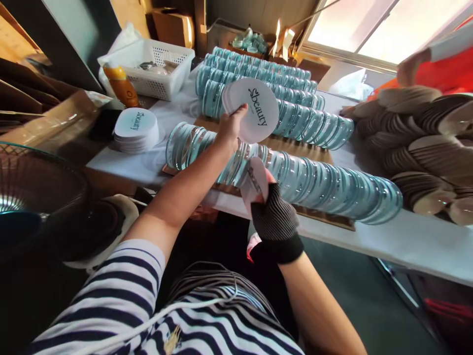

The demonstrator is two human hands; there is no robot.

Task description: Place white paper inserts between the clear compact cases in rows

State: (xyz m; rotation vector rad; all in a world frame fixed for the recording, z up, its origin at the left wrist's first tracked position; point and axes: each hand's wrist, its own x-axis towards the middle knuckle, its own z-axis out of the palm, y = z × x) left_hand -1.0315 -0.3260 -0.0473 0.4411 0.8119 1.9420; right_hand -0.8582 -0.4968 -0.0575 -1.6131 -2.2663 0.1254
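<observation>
- The left hand (pixel 231 129), bare, sits at centre frame and grips a stack of round white cards (pixel 253 109); the thumb presses on the left edge, and the top card reads "beauty".
- The right hand (pixel 274 213), in a dark striped glove with fingertips bare, pinches a single card (pixel 254 183) just below centre; the card stands tilted, against the near row of discs.
- That near row of clear bluish discs (pixel 332 190) stands on edge on a brown board (pixel 325 217), running from centre left to lower right.
- More disc rows (pixel 258 74) lie behind the held stack, toward upper centre.
- A second pile of printed cards (pixel 136 129) rests on the white table (pixel 424 244) at left, well apart from both hands.
- A white basket (pixel 162 69) and an orange bottle (pixel 121 85) stand at upper left.
- Brownish discs (pixel 417 143) are heaped at the right edge.
- Another person's hand (pixel 410 66) shows at upper right.
</observation>
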